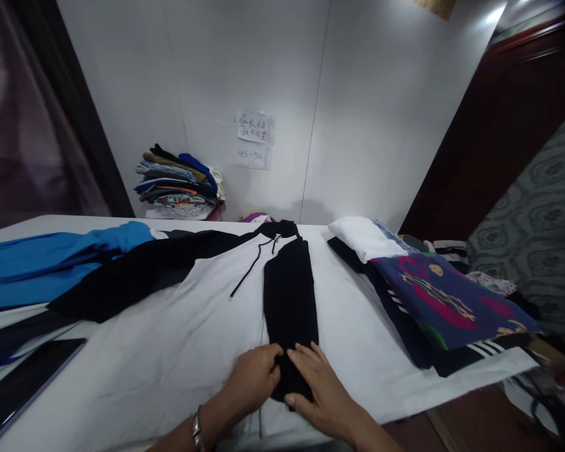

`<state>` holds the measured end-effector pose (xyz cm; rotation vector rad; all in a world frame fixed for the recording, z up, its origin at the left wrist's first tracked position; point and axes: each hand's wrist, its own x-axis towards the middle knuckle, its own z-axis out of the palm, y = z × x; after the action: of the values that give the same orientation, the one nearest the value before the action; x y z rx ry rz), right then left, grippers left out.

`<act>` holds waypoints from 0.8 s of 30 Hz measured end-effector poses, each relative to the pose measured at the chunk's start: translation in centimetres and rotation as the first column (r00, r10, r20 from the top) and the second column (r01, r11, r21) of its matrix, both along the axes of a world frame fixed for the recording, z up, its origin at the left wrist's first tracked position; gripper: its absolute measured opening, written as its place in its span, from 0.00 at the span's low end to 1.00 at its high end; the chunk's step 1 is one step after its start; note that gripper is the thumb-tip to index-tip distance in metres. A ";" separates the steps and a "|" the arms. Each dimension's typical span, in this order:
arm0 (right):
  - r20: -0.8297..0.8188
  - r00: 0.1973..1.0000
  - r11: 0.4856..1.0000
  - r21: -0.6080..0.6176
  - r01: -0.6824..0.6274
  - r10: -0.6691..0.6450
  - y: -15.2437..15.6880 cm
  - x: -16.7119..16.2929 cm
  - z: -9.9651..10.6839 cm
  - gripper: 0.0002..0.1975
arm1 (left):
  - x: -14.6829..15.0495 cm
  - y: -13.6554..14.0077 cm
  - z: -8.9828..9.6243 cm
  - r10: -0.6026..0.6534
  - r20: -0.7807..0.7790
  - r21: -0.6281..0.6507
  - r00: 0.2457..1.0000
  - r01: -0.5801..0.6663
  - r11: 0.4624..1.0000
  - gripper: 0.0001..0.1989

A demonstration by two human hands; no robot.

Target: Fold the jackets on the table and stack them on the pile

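Observation:
A white sweatshirt (216,301) with black sleeves, a black collar and dark drawstrings lies spread on the white table (353,326). Its right-hand black sleeve (289,289) is folded in over the body and runs down toward me. The other black sleeve (141,270) stretches out to the left. At the near end of the folded sleeve, my left hand (254,376) is closed, its fingers curled on the sleeve's left edge. My right hand (322,395) rests opposite it, fingers spread flat over the black cloth.
Folded clothes (181,182) are piled at the back left by the wall. A blue garment (75,254) lies at the left, with a dark flat device (28,383) nearer me. On the right is a stack topped by a patterned navy garment (452,301) and a white one (365,237).

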<state>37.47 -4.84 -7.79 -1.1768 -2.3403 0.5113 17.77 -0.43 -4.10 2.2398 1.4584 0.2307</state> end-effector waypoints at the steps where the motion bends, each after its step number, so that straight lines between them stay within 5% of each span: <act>1: -0.005 1.000 1.000 -0.011 0.000 0.000 0.1 0.0 0.0 0.34 | 0.0 0.0 0.1 -0.009 -0.020 -0.001 1.000 0.009 1.000 0.17; 5: -0.135 0.987 0.996 -0.034 0.086 -0.089 0.7 0.8 -0.2 0.30 | 0.0 0.0 0.5 -0.057 -0.024 0.030 0.998 0.058 0.998 0.18; 9: -0.344 0.868 0.933 -0.102 0.344 -0.358 1.9 2.5 -1.3 0.25 | -0.1 -1.0 1.3 -0.096 0.131 0.109 0.987 0.081 0.991 0.17; 12: -0.411 0.787 0.887 -0.255 0.386 -0.461 3.0 3.4 -2.4 0.28 | 0.0 -1.8 1.9 -0.245 0.214 0.183 0.946 0.207 0.961 0.14; 15: -0.417 0.749 0.855 -0.315 0.413 -0.515 3.8 3.8 -3.3 0.31 | 0.2 -2.3 1.8 -0.371 0.180 0.145 0.911 0.349 0.926 0.25; 17: -0.403 0.744 0.845 -0.295 0.445 -0.533 4.0 3.8 -3.5 0.30 | 0.3 -2.3 1.5 -0.395 0.131 0.116 0.909 0.382 0.917 0.31; 24: -0.312 0.868 0.907 0.042 0.419 -0.386 3.2 1.9 0.1 0.24 | 0.5 -2.6 0.5 -0.390 0.038 0.191 0.920 0.376 0.907 0.18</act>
<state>39.32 -1.62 -7.73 -1.3832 -1.7781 0.3735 18.29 -3.07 -3.62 2.5780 0.9605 0.3256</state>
